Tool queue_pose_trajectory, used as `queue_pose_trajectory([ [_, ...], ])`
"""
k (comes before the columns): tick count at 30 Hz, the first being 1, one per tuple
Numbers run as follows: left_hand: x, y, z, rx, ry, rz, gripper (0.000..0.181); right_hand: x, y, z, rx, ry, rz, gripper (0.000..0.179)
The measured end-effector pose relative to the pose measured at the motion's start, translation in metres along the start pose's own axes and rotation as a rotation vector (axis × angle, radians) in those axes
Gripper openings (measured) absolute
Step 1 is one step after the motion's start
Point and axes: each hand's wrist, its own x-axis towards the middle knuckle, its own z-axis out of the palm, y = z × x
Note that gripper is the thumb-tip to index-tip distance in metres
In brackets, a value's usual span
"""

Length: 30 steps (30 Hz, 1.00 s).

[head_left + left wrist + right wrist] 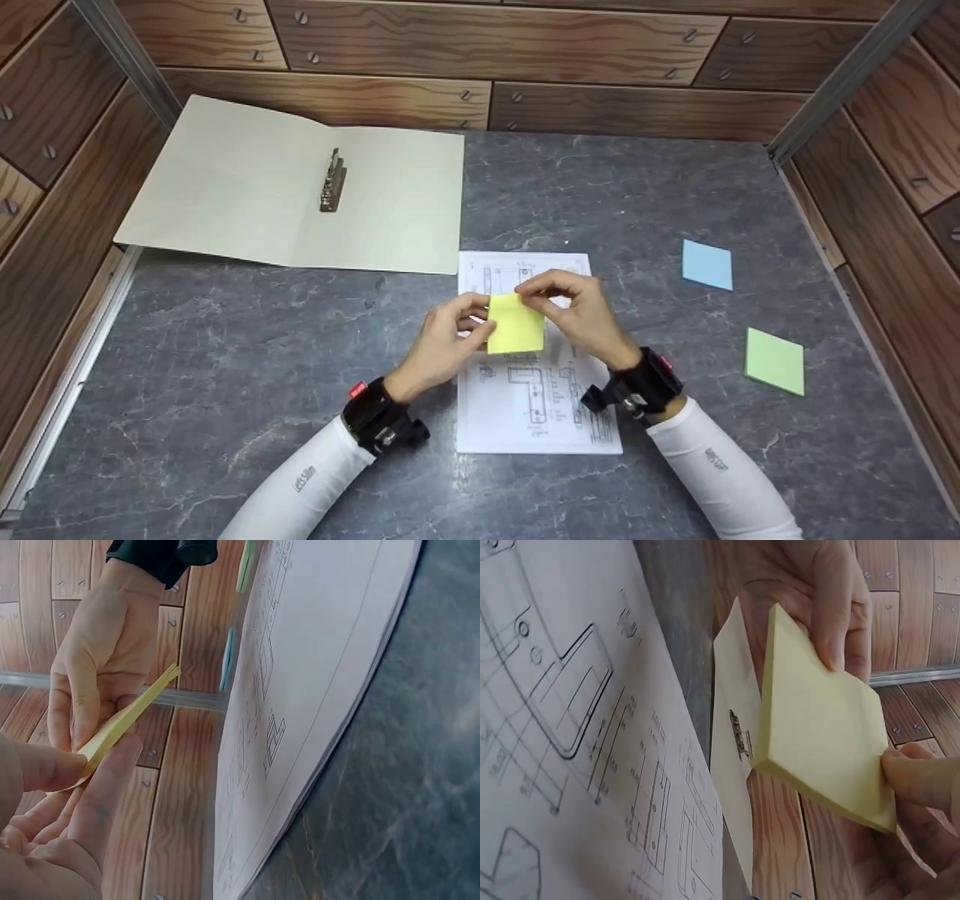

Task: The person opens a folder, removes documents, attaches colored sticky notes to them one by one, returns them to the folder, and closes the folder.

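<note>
A yellow sticky note pad [516, 328] is held up over the printed drawing sheets [487, 420] in the head view. Its left edge is pinched by my left hand [442, 337], thumb on the front and fingers behind. At the upper right corner, the thumb and fingertips of my right hand [581, 311] pinch it too. Seen from the right wrist, the pad [825, 727] is tilted and shows its thick stack of sheets along the edge. From the left wrist it appears edge-on, between the left thumb and fingers.
An open cream folder [397, 202] with a metal clip [333, 181] lies at the back left. On the right are a blue note pad [706, 265] and a green note pad [775, 361]. Wood-patterned walls [450, 45] enclose the grey marbled table [262, 375].
</note>
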Motion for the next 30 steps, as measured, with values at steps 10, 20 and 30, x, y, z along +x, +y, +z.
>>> queue_pose_trajectory([
  [10,0.002,0.004,-0.009,-0.069,0.026,-0.040,0.030,-0.008,-0.014,-0.009,-0.439,0.020,-0.335,0.024],
  [20,0.002,0.007,-0.012,-0.087,0.012,-0.033,0.030,-0.019,-0.026,0.006,-0.566,-0.109,-0.532,0.042],
  [30,0.000,0.007,-0.009,-0.106,-0.033,-0.020,0.031,-0.025,-0.017,0.017,-0.658,-0.159,-0.549,0.050],
])
